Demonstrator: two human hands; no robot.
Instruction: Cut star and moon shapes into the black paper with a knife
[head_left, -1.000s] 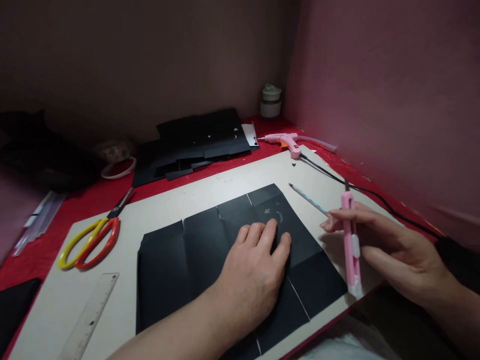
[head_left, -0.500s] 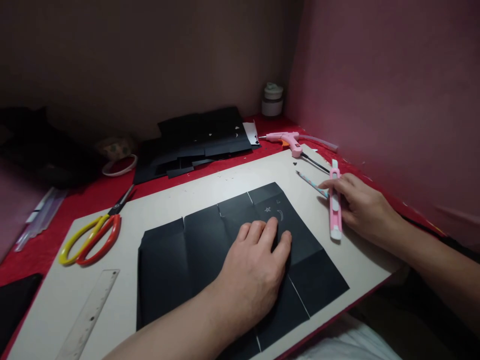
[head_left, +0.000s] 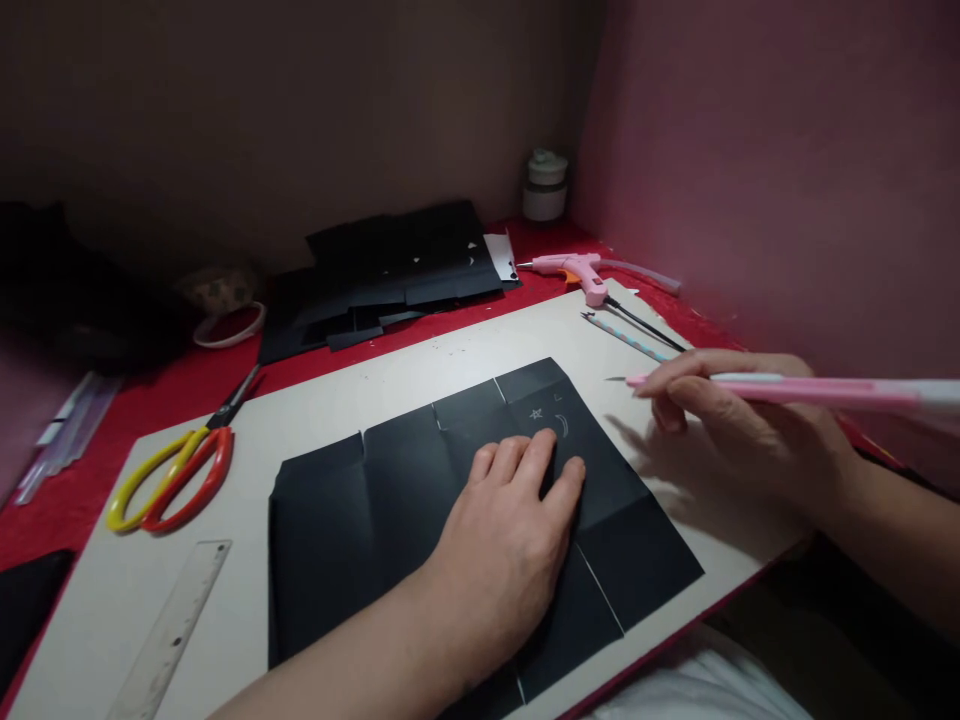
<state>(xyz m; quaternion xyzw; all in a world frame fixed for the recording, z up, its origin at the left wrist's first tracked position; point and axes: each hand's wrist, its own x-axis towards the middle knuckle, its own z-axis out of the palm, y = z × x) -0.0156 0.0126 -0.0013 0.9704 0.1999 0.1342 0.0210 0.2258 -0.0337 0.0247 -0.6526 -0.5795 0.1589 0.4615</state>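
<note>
My left hand (head_left: 517, 530) lies with fingers spread on a sheet of black card (head_left: 405, 500) that has fold lines and slits. Past its fingertips, a small star, a crescent and a heart-like outline are drawn in light lines. In my right hand (head_left: 735, 420) is a pink and white craft knife (head_left: 817, 390), gripped like a pen. Its thin dark tip points left, above the white board (head_left: 720, 510) and apart from the card. A patterned pencil (head_left: 628, 336) lies on the board just beyond this hand.
Scissors (head_left: 172, 480) with yellow and red handles and a clear ruler (head_left: 176, 630) lie left. A pink glue gun (head_left: 570, 268), with its cord, rests at the board's far edge. Black card pieces (head_left: 405, 255) and a lidded jar (head_left: 545, 190) are behind, on red cloth (head_left: 296, 385).
My right hand has lifted the craft knife off the board and turned it from upright to level, tip leftward. The pencil under those fingers is released. My left hand stays on the card.
</note>
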